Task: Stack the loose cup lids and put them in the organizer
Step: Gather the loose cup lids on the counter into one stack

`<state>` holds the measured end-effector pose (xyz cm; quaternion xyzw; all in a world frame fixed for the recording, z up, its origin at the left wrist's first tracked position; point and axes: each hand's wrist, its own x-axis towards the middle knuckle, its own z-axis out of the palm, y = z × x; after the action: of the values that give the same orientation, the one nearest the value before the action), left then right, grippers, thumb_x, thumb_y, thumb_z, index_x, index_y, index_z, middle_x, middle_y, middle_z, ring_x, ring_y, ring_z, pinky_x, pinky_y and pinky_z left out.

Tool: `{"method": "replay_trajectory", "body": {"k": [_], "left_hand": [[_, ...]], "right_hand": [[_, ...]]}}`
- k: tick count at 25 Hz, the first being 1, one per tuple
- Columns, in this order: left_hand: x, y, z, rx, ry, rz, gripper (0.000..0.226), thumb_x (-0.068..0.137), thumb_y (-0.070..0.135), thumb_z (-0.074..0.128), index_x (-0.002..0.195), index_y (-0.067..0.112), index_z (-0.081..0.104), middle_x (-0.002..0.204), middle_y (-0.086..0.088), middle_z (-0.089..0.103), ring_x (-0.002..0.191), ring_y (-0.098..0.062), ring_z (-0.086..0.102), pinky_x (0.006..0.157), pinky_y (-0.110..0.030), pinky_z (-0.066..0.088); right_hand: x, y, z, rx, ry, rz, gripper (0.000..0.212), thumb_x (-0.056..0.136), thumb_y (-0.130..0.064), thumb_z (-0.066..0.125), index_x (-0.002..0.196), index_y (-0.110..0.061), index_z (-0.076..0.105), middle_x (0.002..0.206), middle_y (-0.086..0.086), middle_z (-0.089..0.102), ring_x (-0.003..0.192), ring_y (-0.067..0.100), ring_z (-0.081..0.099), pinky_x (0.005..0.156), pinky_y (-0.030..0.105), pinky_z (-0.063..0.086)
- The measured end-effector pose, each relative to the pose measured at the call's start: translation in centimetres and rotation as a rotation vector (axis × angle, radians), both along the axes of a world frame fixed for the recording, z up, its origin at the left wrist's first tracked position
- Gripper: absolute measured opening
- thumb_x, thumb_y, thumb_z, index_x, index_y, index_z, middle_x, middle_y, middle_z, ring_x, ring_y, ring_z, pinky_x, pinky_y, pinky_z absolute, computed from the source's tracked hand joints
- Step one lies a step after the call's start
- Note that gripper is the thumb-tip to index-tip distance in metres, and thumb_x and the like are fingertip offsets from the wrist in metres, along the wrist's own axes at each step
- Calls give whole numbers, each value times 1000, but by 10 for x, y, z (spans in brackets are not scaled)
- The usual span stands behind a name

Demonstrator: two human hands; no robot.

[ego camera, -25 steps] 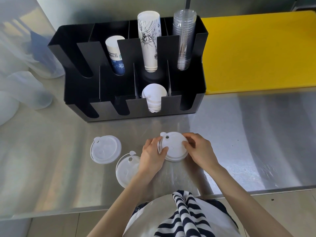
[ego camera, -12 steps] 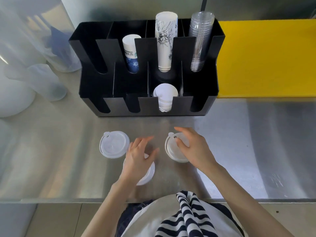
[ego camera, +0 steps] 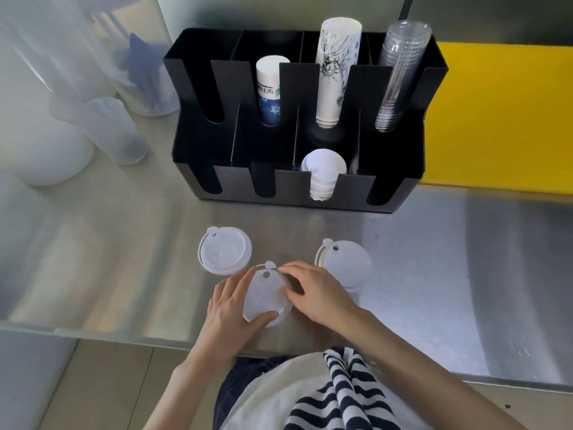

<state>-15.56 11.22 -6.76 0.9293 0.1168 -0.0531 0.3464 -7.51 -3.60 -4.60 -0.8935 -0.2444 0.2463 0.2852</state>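
While both hands, the left hand (ego camera: 229,308) and the right hand (ego camera: 319,293), pinch the middle lid (ego camera: 263,297) near the worktop (ego camera: 434,274) edge, a loose grip may drop it.

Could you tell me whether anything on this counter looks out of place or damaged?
Nothing looks damaged or spilled. Only the lids are out of place: one lid lies loose on the counter, another lid pile sits right, and both hands hold a third, outside the organizer.
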Motion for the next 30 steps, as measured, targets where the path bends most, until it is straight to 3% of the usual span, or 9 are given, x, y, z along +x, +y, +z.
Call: {"method": "replay_trajectory", "body": {"k": [9,18,24,27,29,30], "left_hand": [[-6,-3,-7,63,-32,-33,82,61,61,46,133,23,37,138,0,44,120,-18,34,100,-38,35],[24,-26,14,-54,-145,11,79,62,54,61,132,25,39,132,0,44,121,-23,37,99,-29,31],[46,-45,22,-215,-154,-40,72,71,29,73,133,24,36,126,10,38,118,-9,35,95,-22,29],[54,-56,20,-242,-139,-77,73,72,23,73,134,22,36,125,14,32,119,-14,35,93,-15,33],[56,-62,16,-235,-139,-121,69,74,20,71,134,18,37,132,11,34,120,-20,37,89,-3,31],[57,-66,14,-238,-135,-129,68,74,19,71,133,17,38,136,7,36,120,-22,37,91,-3,33]], "right_hand": [[-2,4,-4,-1,12,19,43,86,-17,50,129,-20,45,135,-1,50,122,21,46,100,32,37],[8,-16,15,240,56,-356,31,82,-15,59,113,-17,59,115,8,61,99,22,60,94,32,48],[28,-52,25,284,55,-546,21,83,-10,58,101,-17,66,94,-8,63,82,8,58,63,-5,39],[33,-67,28,303,43,-570,20,84,-8,56,99,-14,67,91,-8,63,79,8,57,60,-9,35],[35,-74,28,298,25,-572,22,84,-7,54,100,-15,68,91,-8,63,80,8,58,62,-9,36],[36,-77,27,288,16,-578,23,85,-7,54,101,-15,68,91,-8,63,81,9,57,63,-9,36]]}}
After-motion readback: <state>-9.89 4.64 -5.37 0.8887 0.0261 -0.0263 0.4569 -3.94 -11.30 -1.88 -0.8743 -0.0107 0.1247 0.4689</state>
